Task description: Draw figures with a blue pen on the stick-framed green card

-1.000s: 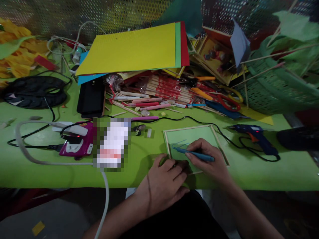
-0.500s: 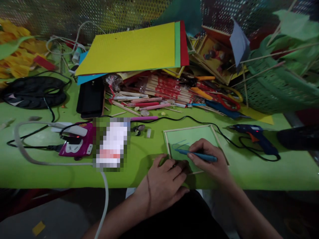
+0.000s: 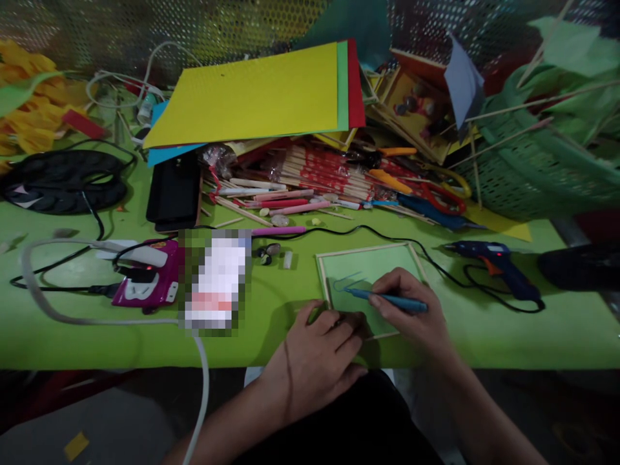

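Note:
My right hand (image 3: 420, 323) is closed round a blue felt-tip pen (image 3: 404, 303), its tip pointing left onto a sheet of light green paper (image 3: 378, 266). Thin blue lines show on the paper just left of and above the tip. Thin pale sticks (image 3: 364, 249) edge the sheet like a frame. My left hand (image 3: 322, 355) lies open over the frame's lower left corner, fingers apart and slightly bent, and covers that part of it.
To the right rests a blue glue gun (image 3: 498, 261) with its cord. Left are a blurred-out phone (image 3: 217, 284) and a magenta power strip (image 3: 145, 284). Behind lie coloured sheets (image 3: 252, 97), bundled sticks (image 3: 320, 171), scissors (image 3: 443, 197) and a green basket (image 3: 537, 155).
My right hand has shifted slightly right with the pen, and the blue line at its tip has changed a little. My left hand stays in place.

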Motion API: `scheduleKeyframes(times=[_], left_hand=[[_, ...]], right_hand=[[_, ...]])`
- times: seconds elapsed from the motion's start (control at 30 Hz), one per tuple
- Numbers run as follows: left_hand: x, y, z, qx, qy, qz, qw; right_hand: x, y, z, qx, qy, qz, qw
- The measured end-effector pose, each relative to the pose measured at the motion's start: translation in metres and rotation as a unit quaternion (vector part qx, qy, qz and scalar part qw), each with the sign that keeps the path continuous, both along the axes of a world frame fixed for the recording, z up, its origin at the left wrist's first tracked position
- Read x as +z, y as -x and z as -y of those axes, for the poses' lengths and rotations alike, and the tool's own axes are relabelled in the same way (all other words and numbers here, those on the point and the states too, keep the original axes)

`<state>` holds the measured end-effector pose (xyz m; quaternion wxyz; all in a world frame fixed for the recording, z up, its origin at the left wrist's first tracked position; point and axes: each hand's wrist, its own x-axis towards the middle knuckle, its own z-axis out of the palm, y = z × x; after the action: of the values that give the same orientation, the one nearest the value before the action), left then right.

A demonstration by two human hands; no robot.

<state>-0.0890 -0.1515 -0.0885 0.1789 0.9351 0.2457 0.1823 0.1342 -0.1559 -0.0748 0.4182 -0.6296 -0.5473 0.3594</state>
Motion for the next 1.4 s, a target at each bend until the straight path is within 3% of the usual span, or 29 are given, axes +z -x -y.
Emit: scheduleKeyframes(times=[0.4,0.77,1.4], left_hand=[[0.003,-0.004,-0.002,0.005,0.018,-0.044,0.999],[0.005,-0.006,-0.003,0.019,0.012,-0.039,0.999],[0.007,-0.006,-0.004,0.009,0.03,-0.052,0.998]], right_hand=[[-0.006,-0.024,0.001,-0.077,-0.039,-0.12,0.989],[-0.005,-0.027,-0.001,-0.081,-0.012,-0.013,0.997],[-0.004,-0.024,-0.003,-0.057,-0.016,0.027,0.998]])
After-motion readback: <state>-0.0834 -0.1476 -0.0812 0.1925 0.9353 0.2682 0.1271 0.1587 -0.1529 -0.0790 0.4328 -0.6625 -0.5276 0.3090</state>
